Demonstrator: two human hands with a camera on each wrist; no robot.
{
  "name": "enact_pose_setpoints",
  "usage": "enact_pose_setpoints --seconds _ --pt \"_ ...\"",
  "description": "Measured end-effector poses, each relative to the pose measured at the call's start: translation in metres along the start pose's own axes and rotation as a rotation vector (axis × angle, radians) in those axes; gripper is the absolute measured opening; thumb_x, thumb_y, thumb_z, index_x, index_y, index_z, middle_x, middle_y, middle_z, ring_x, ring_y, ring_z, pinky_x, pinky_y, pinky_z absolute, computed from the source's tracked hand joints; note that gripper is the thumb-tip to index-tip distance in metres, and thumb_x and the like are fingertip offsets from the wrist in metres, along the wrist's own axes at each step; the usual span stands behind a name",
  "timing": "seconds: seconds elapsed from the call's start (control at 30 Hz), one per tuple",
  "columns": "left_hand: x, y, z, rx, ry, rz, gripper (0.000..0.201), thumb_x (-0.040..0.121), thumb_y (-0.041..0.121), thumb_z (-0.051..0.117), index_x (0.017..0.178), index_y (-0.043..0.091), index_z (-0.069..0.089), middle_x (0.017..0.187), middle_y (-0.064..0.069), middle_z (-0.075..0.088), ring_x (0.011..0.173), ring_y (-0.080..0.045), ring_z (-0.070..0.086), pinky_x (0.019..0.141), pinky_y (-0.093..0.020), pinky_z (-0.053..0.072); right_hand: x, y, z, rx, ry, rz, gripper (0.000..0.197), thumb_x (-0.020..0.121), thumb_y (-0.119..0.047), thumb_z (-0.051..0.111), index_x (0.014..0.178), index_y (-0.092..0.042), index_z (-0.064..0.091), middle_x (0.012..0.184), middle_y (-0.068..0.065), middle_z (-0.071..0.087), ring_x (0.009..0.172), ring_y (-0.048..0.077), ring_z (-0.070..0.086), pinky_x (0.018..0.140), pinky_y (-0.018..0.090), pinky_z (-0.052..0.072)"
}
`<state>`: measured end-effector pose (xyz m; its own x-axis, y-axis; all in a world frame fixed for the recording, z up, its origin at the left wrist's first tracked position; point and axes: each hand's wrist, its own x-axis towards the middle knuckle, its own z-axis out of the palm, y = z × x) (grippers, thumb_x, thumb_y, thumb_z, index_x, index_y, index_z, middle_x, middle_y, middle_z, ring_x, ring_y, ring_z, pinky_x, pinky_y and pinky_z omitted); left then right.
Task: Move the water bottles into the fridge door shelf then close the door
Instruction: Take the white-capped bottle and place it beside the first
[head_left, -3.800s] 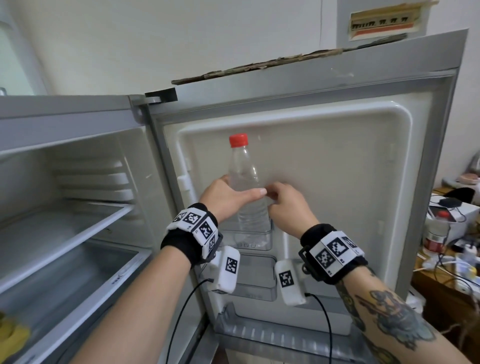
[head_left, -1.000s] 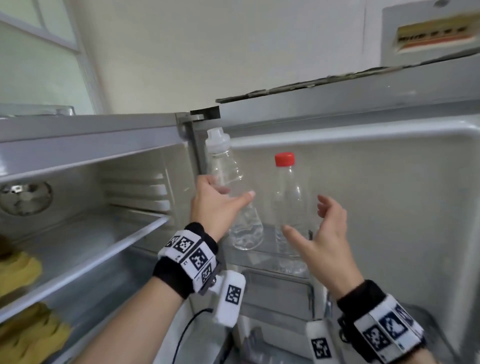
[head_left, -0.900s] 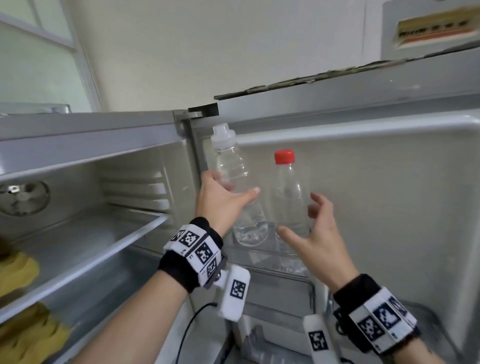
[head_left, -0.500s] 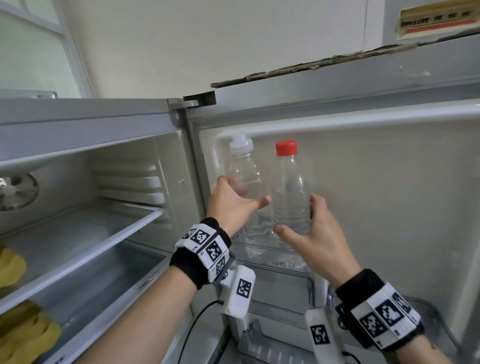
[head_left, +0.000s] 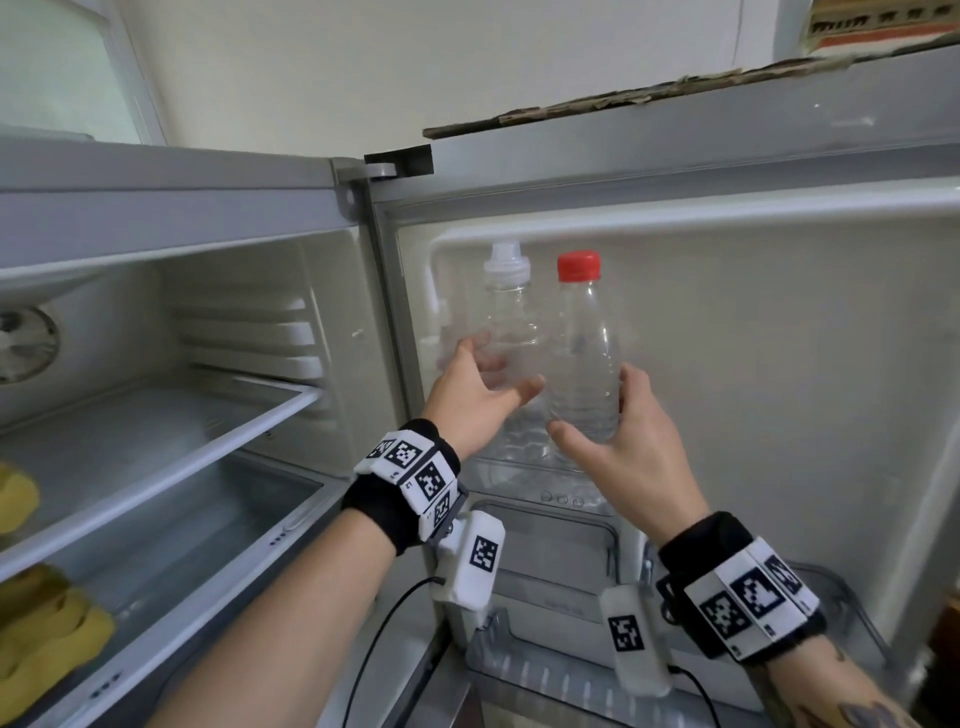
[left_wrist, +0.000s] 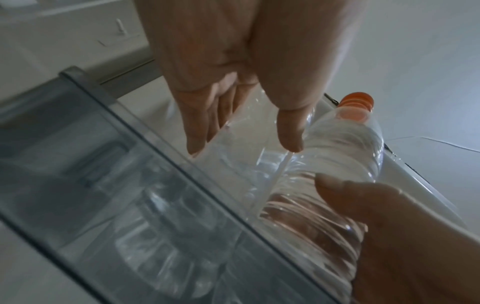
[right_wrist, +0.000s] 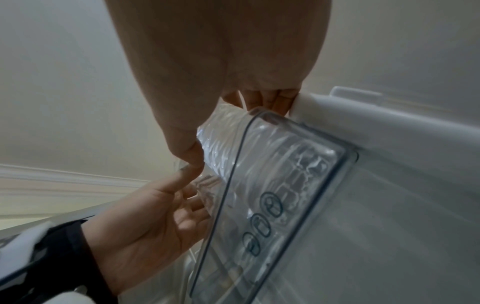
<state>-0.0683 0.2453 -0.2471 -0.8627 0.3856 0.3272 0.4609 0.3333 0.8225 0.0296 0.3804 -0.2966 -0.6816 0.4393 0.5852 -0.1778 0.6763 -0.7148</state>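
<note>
Two clear water bottles stand side by side in the clear upper door shelf (head_left: 545, 491) of the open fridge door. My left hand (head_left: 491, 376) holds the white-capped bottle (head_left: 506, 317) round its middle, thumb in front. My right hand (head_left: 602, 410) grips the red-capped bottle (head_left: 582, 343) low on its body. In the left wrist view my left hand (left_wrist: 244, 148) lies along the white-capped bottle (left_wrist: 241, 170), beside the red-capped bottle (left_wrist: 340, 144). The right wrist view has my right hand (right_wrist: 228, 129) wrapped on the red-capped bottle (right_wrist: 221, 144) above the shelf wall (right_wrist: 298, 185). The bottle bases blur behind the shelf.
The fridge compartment (head_left: 156, 415) stands open on the left with a glass shelf (head_left: 171, 462) and yellow items (head_left: 47, 634) at its lower left. Lower door shelves (head_left: 550, 670) sit under my wrists. A worn board (head_left: 623, 98) lies on the fridge top.
My left hand carried the white-capped bottle right and down into the door shelf beside the red-capped one. My right hand, open before, closed round the red-capped bottle.
</note>
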Motion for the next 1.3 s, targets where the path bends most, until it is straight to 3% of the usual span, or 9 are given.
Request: enact_pose_setpoints --seconds 0.17,0.33,0.6,0.77,0.87,0.93,1.07,1.17,1.3 --pt "-0.001 -0.010 0.002 0.000 -0.044 -0.046 0.084 0.078 0.036 0.079 0.147 0.020 0.034 0.130 0.004 0.060 0.117 -0.014 0.060 0.101 -0.041 0.051 -0.001 0.000 0.001 -0.020 0.006 -0.003 0.057 0.075 -0.040 0.073 0.122 -0.024 0.045 0.109 -0.009 0.060 0.101 0.010 0.059 0.079 0.022 0.046" --pt "-0.001 -0.012 -0.001 0.054 -0.097 -0.050 0.078 0.080 0.038 0.077 0.146 0.019 0.039 0.135 0.001 0.059 0.120 -0.019 0.059 0.104 -0.041 0.048 -0.002 -0.001 0.000 -0.028 0.004 -0.004 0.059 0.074 -0.043 0.072 0.122 -0.023 0.046 0.110 -0.009 0.060 0.102 0.011 0.059 0.085 0.030 0.051" --pt "-0.002 -0.010 -0.006 0.047 -0.127 -0.040 0.072 0.080 0.029 0.078 0.142 0.016 0.042 0.143 -0.003 0.056 0.113 -0.016 0.055 0.097 -0.030 0.045 -0.002 0.001 0.002 -0.052 0.012 -0.025 0.059 0.074 -0.045 0.071 0.123 -0.023 0.046 0.110 -0.009 0.060 0.102 0.011 0.059 0.085 0.030 0.051" --pt "-0.007 -0.014 -0.002 0.118 -0.101 -0.062 0.078 0.078 0.047 0.077 0.143 0.022 0.042 0.139 -0.006 0.058 0.123 -0.021 0.058 0.102 -0.043 0.050 -0.002 0.000 0.002 -0.061 0.004 -0.020 0.062 0.075 -0.046 0.069 0.127 -0.022 0.044 0.114 -0.008 0.060 0.104 0.012 0.059 0.087 0.031 0.052" --pt "-0.011 -0.010 -0.004 0.152 -0.067 -0.090 0.078 0.080 0.050 0.073 0.143 0.016 0.042 0.136 -0.007 0.059 0.120 -0.024 0.061 0.099 -0.044 0.052 -0.002 -0.002 0.003 -0.056 0.002 0.002 0.063 0.076 -0.044 0.070 0.127 -0.022 0.041 0.115 -0.007 0.060 0.106 0.014 0.060 0.089 0.033 0.051" --pt "-0.014 -0.007 -0.009 0.146 -0.026 -0.095 0.073 0.082 0.047 0.072 0.141 0.014 0.043 0.135 -0.007 0.059 0.118 -0.023 0.061 0.098 -0.043 0.052 -0.002 -0.002 0.004 -0.042 -0.004 0.030 0.075 0.075 -0.045 0.070 0.136 -0.019 0.035 0.123 -0.004 0.058 0.113 0.016 0.058 0.094 0.035 0.050" --pt "-0.023 -0.001 -0.021 0.156 0.014 -0.057 0.063 0.088 0.042 0.066 0.140 0.013 0.045 0.132 -0.006 0.061 0.112 -0.021 0.063 0.089 -0.033 0.053 -0.004 -0.008 0.004 0.008 -0.002 0.064 0.101 0.070 -0.052 0.071 0.150 -0.024 0.015 0.148 0.003 0.040 0.133 0.018 0.044 0.109 0.042 0.040" --pt "-0.033 0.005 -0.031 0.154 0.029 -0.028 0.060 0.090 0.039 0.065 0.141 0.015 0.046 0.131 -0.003 0.060 0.107 -0.018 0.062 0.073 -0.021 0.046 -0.010 -0.023 -0.001 -0.065 0.075 0.030 0.100 0.072 -0.053 0.068 0.151 -0.020 0.015 0.147 0.007 0.030 0.137 0.021 0.033 0.114 0.045 0.030" --pt "-0.052 0.014 -0.046 0.122 0.065 0.012 0.051 0.089 0.035 0.066 0.134 0.016 0.051 0.128 -0.003 0.062 0.108 -0.015 0.061 0.085 -0.025 0.044 -0.023 -0.061 -0.006 -0.126 0.256 -0.109 0.086 0.074 -0.047 0.067 0.144 -0.017 0.026 0.139 0.005 0.030 0.132 0.020 0.031 0.103 0.030 0.017"
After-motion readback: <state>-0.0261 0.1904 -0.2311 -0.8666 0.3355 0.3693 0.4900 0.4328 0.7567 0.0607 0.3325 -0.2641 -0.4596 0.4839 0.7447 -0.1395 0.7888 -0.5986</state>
